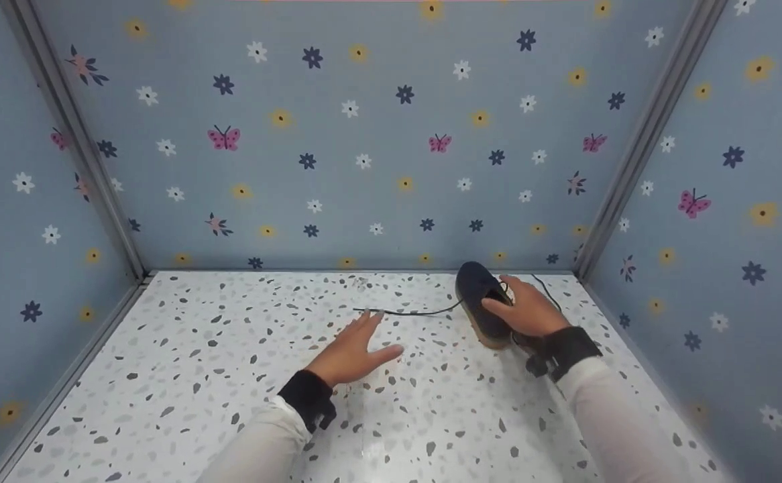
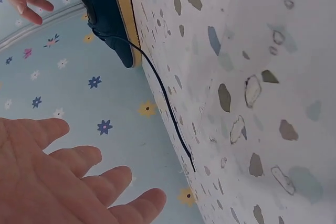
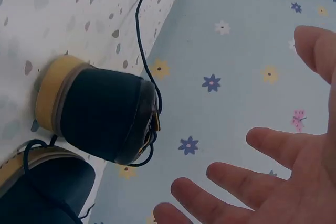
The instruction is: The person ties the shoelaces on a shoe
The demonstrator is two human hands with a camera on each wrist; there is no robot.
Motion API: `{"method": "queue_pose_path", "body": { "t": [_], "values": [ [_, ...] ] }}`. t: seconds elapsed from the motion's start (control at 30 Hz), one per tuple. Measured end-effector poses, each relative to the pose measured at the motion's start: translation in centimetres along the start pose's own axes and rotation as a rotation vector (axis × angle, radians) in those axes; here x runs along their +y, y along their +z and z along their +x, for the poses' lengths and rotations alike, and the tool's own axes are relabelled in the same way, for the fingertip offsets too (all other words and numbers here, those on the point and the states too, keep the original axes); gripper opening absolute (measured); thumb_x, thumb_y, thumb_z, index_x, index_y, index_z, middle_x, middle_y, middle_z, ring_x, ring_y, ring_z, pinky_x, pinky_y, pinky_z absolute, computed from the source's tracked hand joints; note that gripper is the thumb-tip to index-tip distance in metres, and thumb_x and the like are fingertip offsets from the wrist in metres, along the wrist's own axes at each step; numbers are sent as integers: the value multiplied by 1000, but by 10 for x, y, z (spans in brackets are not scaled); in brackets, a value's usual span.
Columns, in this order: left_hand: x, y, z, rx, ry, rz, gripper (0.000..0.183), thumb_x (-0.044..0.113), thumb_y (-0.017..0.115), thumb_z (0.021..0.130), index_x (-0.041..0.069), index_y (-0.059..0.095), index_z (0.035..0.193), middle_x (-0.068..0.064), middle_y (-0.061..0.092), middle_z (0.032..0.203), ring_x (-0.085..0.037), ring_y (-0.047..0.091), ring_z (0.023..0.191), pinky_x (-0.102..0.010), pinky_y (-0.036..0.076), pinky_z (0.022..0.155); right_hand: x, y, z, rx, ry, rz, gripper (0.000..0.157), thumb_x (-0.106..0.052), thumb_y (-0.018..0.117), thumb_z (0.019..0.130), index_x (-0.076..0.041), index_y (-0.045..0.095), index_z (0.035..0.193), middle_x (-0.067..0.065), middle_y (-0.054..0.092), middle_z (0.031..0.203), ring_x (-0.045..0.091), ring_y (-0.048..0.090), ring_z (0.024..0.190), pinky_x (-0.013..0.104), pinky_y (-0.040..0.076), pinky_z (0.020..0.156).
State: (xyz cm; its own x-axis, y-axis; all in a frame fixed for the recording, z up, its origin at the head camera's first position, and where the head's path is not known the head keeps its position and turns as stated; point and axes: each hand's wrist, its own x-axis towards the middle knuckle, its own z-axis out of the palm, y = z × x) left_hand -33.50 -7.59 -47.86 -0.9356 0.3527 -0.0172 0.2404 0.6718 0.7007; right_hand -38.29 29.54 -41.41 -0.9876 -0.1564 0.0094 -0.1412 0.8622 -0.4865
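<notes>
A dark navy lace-up shoe (image 1: pixel 475 288) with a tan sole stands on the speckled surface, right of the middle. One black lace (image 1: pixel 424 313) runs from it leftward across the surface. My left hand (image 1: pixel 351 355) has its fingers spread, with the fingertips close to that lace's loose end; contact cannot be told. Over the shoe's right side is my right hand (image 1: pixel 532 312), fingers extended and apart from the shoe's heel (image 3: pixel 100 114) in the right wrist view. Part of a second navy shoe (image 3: pixel 52 187) shows beside it there, mostly hidden by my right hand in the head view.
A blue back wall (image 1: pixel 377 134) with flowers and butterflies rises right behind the shoes. Side walls of the same pattern stand left (image 1: pixel 22 288) and right (image 1: pixel 719 282), with grey metal corner posts (image 1: pixel 632 168). Another lace (image 1: pixel 546 292) lies right of my right hand.
</notes>
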Motion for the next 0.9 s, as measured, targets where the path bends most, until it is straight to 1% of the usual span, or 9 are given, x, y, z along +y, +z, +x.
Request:
{"method": "queue_pose_path", "body": {
  "t": [0.07, 0.2, 0.37, 0.57, 0.63, 0.7, 0.73, 0.8, 0.9],
  "values": [
    [3, -1, 6, -11, -8, -41, 98, 79, 54, 92, 26, 19, 168, -8, 11, 178, -34, 15, 164, -61, 19, 130, 4, -5, 8, -19, 61, 5, 94, -69, 53, 99, -9, 25, 166, 26, 34, 167, 47, 35, 154, 65, 32, 122],
    [9, -2, 17, -17, -23, -107, 99, 80, 52, 92, 28, 16, 168, -5, 11, 178, -31, 16, 164, -59, 20, 130, 10, -10, 22, -58, 149, -10, 91, -64, 50, 102, -6, 21, 166, 29, 35, 165, 48, 36, 152, 64, 33, 122],
    [18, -1, 29, -15, -36, -148, 101, 81, 52, 92, 27, 15, 169, -5, 16, 177, -30, 18, 164, -58, 19, 131, 13, -7, 35, -85, 198, -57, 86, -57, 49, 104, -1, 22, 164, 30, 34, 165, 48, 35, 153, 62, 33, 123],
    [25, 4, 43, -25, -34, -190, 97, 79, 50, 94, 26, 16, 169, -4, 18, 176, -30, 19, 164, -58, 20, 131, 15, 0, 43, -122, 226, -113, 75, -45, 48, 107, 1, 26, 162, 30, 38, 162, 47, 43, 148, 59, 38, 121],
    [27, 5, 47, -32, -37, -205, 98, 80, 49, 94, 26, 16, 169, -4, 18, 177, -30, 19, 164, -58, 20, 131, 16, 2, 46, -145, 244, -111, 72, -41, 47, 108, 0, 26, 162, 30, 41, 161, 45, 51, 141, 56, 46, 114],
    [28, 7, 50, -36, -36, -215, 99, 80, 49, 94, 23, 16, 169, -5, 19, 176, -31, 20, 163, -58, 21, 130, 18, 5, 48, -165, 261, -101, 67, -38, 47, 108, -4, 28, 162, 28, 46, 157, 41, 59, 130, 50, 53, 100],
    [29, 8, 51, -37, -36, -218, 100, 80, 49, 94, 23, 16, 169, -6, 19, 176, -31, 20, 163, -58, 22, 130, 19, 7, 49, -172, 265, -93, 64, -36, 47, 108, -5, 30, 161, 28, 49, 154, 39, 62, 123, 47, 55, 92],
    [31, 9, 54, -37, -32, -220, 100, 79, 49, 95, 20, 16, 169, -7, 20, 176, -32, 21, 163, -58, 22, 130, 20, 10, 50, -179, 262, -80, 57, -33, 48, 108, -7, 37, 157, 25, 54, 147, 33, 64, 111, 40, 54, 78],
    [34, 10, 57, -40, -32, -215, 101, 79, 49, 95, 19, 16, 169, -9, 20, 176, -32, 22, 163, -57, 22, 130, 21, 13, 50, -181, 246, -87, 44, -30, 48, 109, -5, 52, 144, 21, 62, 134, 28, 65, 101, 35, 52, 72]
  ]
}}
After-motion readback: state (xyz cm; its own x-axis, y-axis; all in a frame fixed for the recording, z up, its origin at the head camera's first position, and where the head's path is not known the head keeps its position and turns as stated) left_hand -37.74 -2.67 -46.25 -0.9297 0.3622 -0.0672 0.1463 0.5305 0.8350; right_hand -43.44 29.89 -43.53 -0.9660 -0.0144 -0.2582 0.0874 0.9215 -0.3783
